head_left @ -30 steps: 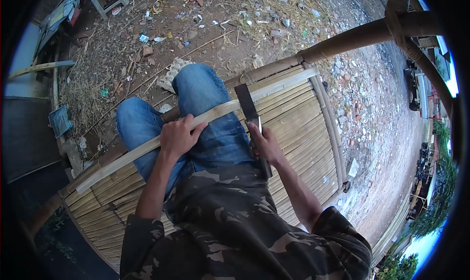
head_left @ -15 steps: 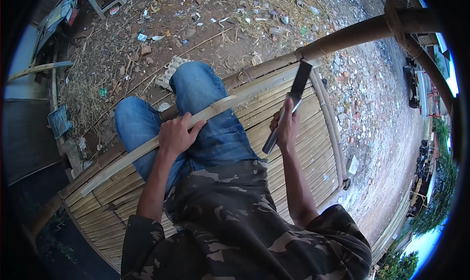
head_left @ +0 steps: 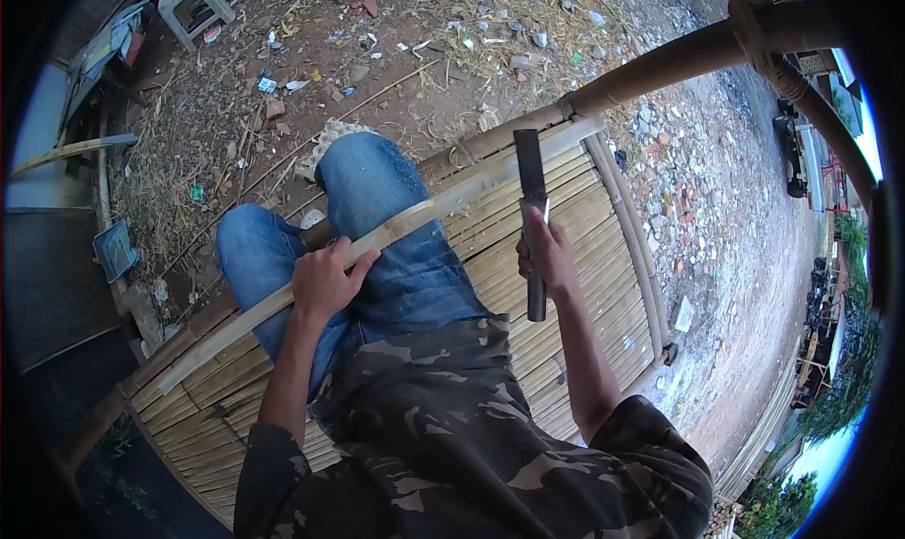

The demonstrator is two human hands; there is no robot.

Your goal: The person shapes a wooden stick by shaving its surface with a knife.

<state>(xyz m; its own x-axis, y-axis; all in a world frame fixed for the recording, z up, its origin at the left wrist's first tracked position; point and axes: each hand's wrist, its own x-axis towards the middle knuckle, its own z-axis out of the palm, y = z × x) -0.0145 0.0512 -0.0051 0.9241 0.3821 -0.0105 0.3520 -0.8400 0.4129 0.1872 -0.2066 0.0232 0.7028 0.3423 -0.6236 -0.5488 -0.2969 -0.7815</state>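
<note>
A long pale bamboo strip [head_left: 401, 222] lies slantwise across my thighs, its right part blurred. My left hand [head_left: 327, 279] is closed around the strip near its middle, over my lap. In my right hand [head_left: 548, 252] is a knife [head_left: 531, 167] with a broad dark blade pointing up and away and a long handle that reaches below the fist. The blade is apart from the visible strip, above the slatted bamboo bench [head_left: 556, 285] that I sit on.
Bamboo poles [head_left: 674, 63] frame the bench's far side and right. Beyond lies ground littered with rubble and dry grass. A plastic stool [head_left: 193, 8] stands at the upper left, and a vehicle [head_left: 811, 170] is at the far right.
The knife swung right and away from the strip, then came back left and nearer, its blade more upright. My left hand keeps its hold; the view and legs have shifted slightly.
</note>
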